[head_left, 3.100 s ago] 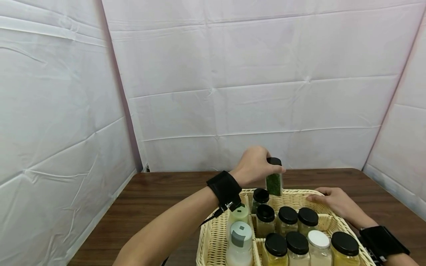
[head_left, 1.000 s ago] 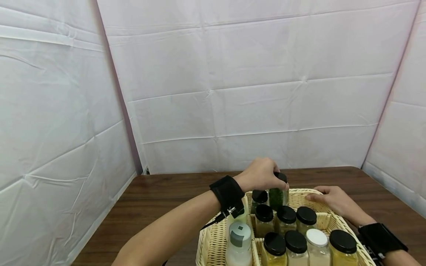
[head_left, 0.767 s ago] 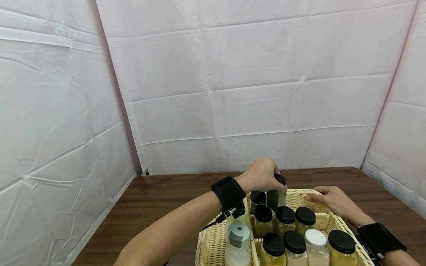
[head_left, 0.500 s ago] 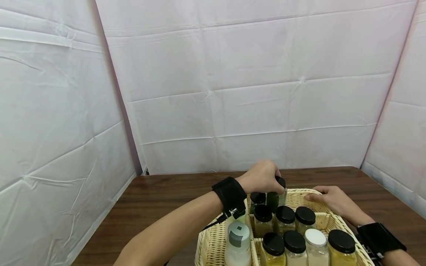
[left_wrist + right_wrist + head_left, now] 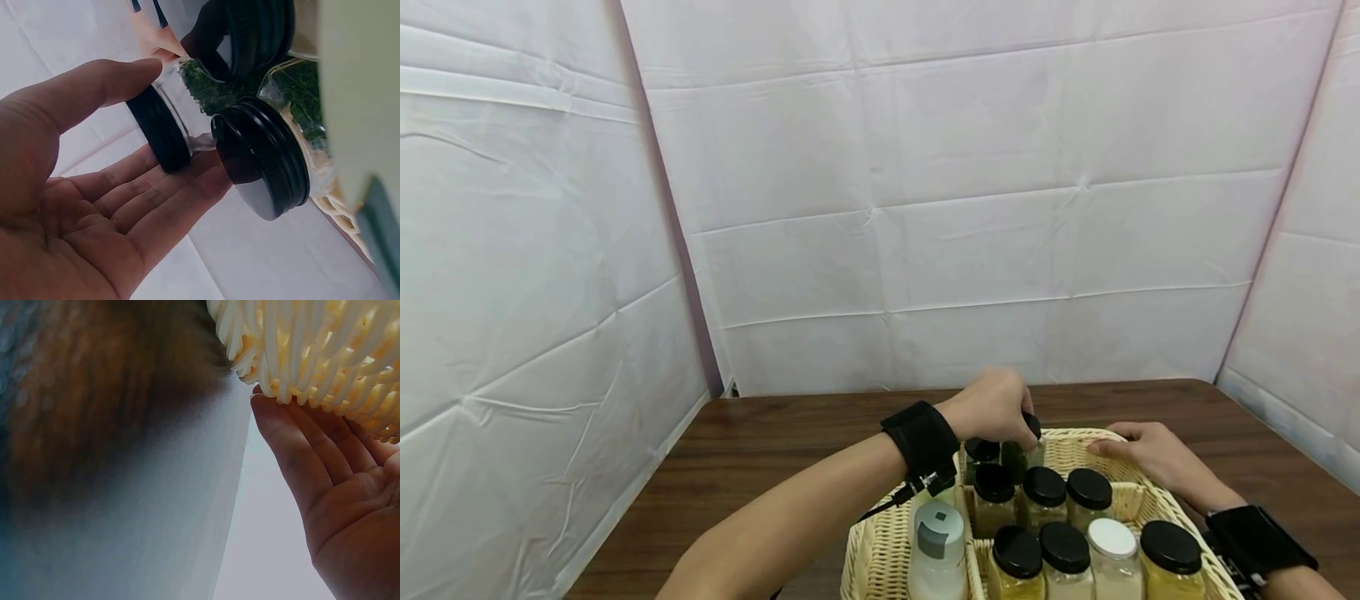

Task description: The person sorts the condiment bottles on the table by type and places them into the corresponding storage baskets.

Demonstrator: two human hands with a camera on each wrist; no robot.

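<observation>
My left hand (image 5: 992, 406) pinches a black-lidded glass spice jar (image 5: 159, 128) of dried green herbs near its lid, in the back compartment of a wicker basket (image 5: 1067, 432). In the left wrist view, the thumb lies on one side of the lid and the fingers reach along the other. Beside it stands another green herb jar (image 5: 269, 162) with a black lid. My right hand (image 5: 1165, 460) holds the basket's back right corner, thumb at the rim. In the right wrist view, its fingertips touch the outer weave (image 5: 325, 356). Whether the held jar touches the basket floor is hidden.
Several more jars stand in rows, most black-lidded, one with a white lid (image 5: 1112, 537). A bottle with a grey-patched cap (image 5: 938, 533) and a pale green one (image 5: 945, 493) fill the left compartment. Dark wooden table (image 5: 760, 467); white sheets (image 5: 880, 208) hang around it.
My left hand has lowered the herb jar from above the rim down into the back compartment, beside the other herb jar. The right hand has stayed on the basket corner.
</observation>
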